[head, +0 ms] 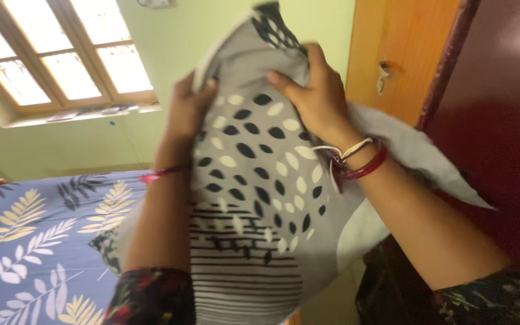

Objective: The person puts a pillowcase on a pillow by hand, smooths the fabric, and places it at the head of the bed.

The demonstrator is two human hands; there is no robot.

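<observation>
Both hands, left hand [186,108] and right hand [313,90], are pinching the grey leaf-print pillowcase [254,198] upright above the bed [37,241], their grip pressed into its top.

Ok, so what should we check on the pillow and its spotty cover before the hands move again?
1. Left hand grips the grey patterned cover at its upper edge: ok.
2. Right hand grips the cover's top: ok.
3. Cover held up clear of the blue leaf-print bed sheet: ok.
4. Pillow fully inside the cover: cannot tell, its lower end is out of frame.
5. Loose grey flap by the wooden door tucked in: not ok.
</observation>
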